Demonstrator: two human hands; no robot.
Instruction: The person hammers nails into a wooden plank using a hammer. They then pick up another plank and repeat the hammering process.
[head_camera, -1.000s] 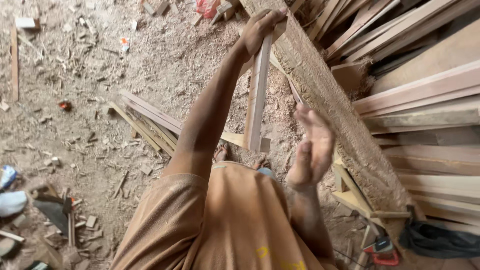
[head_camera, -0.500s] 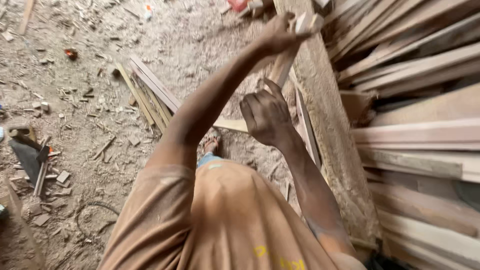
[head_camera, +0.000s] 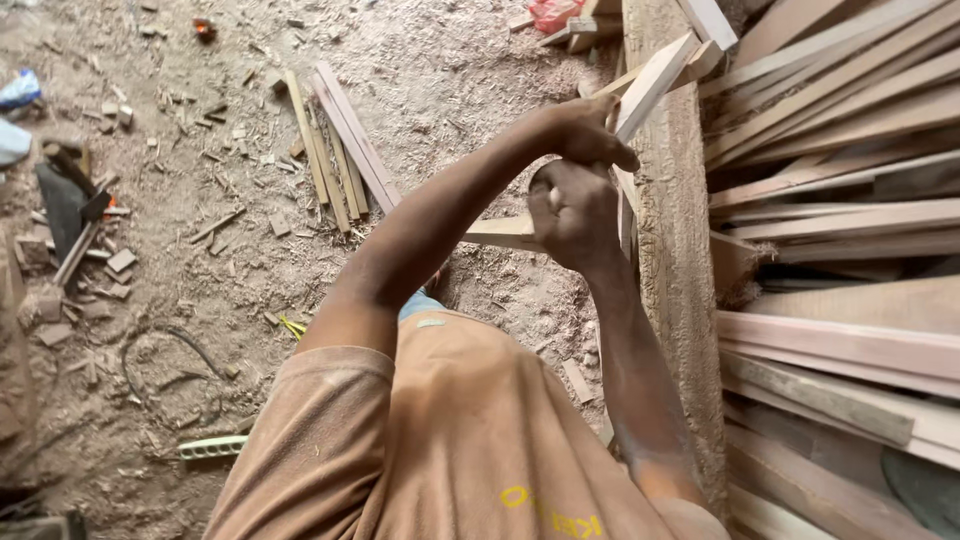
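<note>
A pale, narrow wooden strip (head_camera: 655, 82) slants up to the right over a rough, heavy beam (head_camera: 680, 260). My left hand (head_camera: 585, 135) is closed around the strip, arm stretched out from the lower left. Just below it, my right hand (head_camera: 572, 215) is clenched in a fist on the same strip, whose lower part is hidden behind both hands. A brown shirt fills the bottom of the view. Another pale strip (head_camera: 498, 232) lies flat on the floor behind my forearm.
A stack of long planks (head_camera: 840, 200) lies to the right of the beam. Several thin strips (head_camera: 340, 150) lie on the sawdust floor, with offcuts, a dark tool (head_camera: 62, 200), a looped cable (head_camera: 160, 345) and a red object (head_camera: 552, 12).
My right hand, open and apart a second ago, came up and closed on the strip below my left hand. The strip tilted from upright toward the right.
</note>
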